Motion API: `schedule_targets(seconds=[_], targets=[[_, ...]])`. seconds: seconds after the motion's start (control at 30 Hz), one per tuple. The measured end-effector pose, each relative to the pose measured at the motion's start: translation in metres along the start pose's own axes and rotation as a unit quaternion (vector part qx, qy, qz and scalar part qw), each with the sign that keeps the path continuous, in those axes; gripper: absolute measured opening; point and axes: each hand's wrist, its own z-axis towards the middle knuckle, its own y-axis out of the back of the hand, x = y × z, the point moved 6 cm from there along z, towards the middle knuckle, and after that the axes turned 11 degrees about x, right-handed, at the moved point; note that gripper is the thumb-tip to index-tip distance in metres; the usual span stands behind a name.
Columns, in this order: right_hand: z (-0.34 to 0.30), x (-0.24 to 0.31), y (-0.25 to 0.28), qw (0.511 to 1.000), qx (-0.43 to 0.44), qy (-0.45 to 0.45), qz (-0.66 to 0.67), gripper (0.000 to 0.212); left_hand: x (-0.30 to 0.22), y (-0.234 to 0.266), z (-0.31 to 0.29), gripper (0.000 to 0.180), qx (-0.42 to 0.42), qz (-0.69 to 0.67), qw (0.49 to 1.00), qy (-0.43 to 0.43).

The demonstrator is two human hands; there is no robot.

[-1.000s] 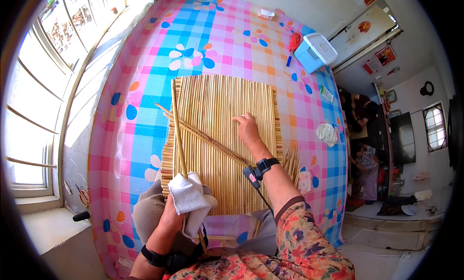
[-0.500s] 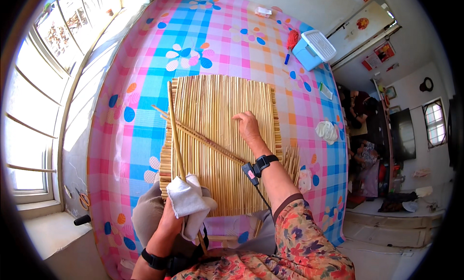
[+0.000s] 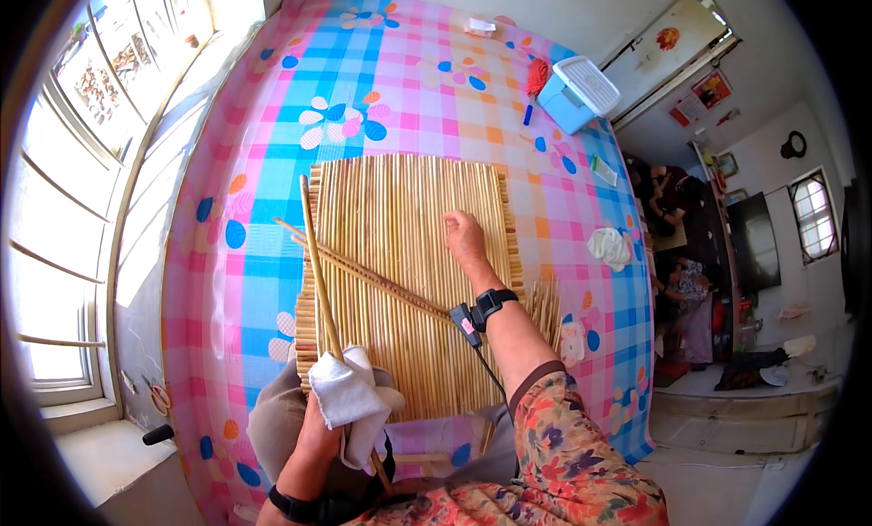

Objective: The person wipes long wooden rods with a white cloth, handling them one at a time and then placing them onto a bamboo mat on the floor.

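Observation:
My left hand (image 3: pixel 318 428) is closed round a white cloth (image 3: pixel 347 390), which is wrapped about a long pale stalk (image 3: pixel 320 285). The stalk slants up from my lap over the left side of a mat-like layer of straight yellow-brown stalks (image 3: pixel 409 194). My right hand (image 3: pixel 466 242) is over the middle right of that layer, its fingers curled in; whether anything is between them is hidden. A brown strip with a row of marks or holes (image 3: pixel 381 284) lies diagonally across the stalks, passing beneath the long stalk and reaching toward my right wrist.
More thin stalks (image 3: pixel 545 308) stick out at the right edge. A checked flowered sheet (image 3: pixel 245 290) spreads beneath everything. Farther right are a crumpled white bag (image 3: pixel 609 249) and a blue lidded box (image 3: pixel 572 99). Scissors (image 3: pixel 160 397) lie by the window ledge. Two people sit beyond, at right.
The whole view has shifted slightly, so the stalks appear a little lower. My right hand's fingers look more curled. My left hand keeps its grip on the cloth and stalk.

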Motion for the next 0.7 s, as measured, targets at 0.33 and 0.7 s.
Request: schedule_targets(seconds=[0.33,0.7], targets=[[0.0,0.008,0.008,0.969,0.072,-0.18,0.153,0.035,0.007,0.006,0.001,0.036,-0.005,-0.013,1.0,0.012],[0.011,0.01,0.02,0.944,0.107,-0.252,0.183,0.047,-0.002,0.0,-0.001,0.036,0.01,0.02,0.999,0.028]])
